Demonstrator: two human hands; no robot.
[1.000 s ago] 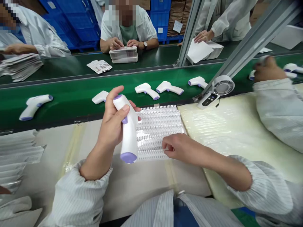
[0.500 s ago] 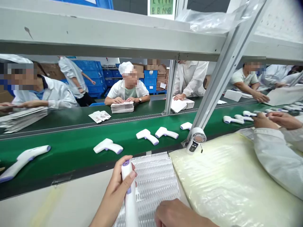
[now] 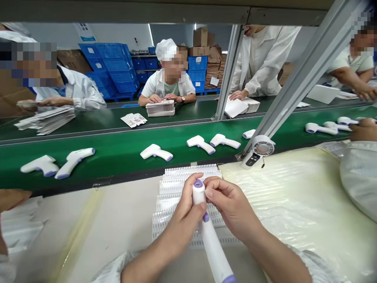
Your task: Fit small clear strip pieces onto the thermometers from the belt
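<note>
My left hand [image 3: 188,206] is wrapped around a white forehead thermometer [image 3: 213,243] with purple trim, its purple-ringed end pointing up and away from me. Close against that end, my right hand [image 3: 228,202] has thumb and forefinger pinched together. Whatever lies in the pinch is too small to make out. Beneath both hands are sheets of small white toothed strips [image 3: 173,188], partly covered by my hands and the thermometer.
Several thermometers [image 3: 156,152] lie along the green conveyor belt [image 3: 123,161]. A small handheld fan [image 3: 259,149] stands by the slanted metal post [image 3: 294,74]. Yellowish plastic sheeting [image 3: 294,196] covers the right side. Co-workers sit opposite; other people's hands reach in at both sides.
My right hand has risen from the strips to the thermometer's upper end, fingers now pinched there. The view has tilted down, and another person's hand shows at the left edge.
</note>
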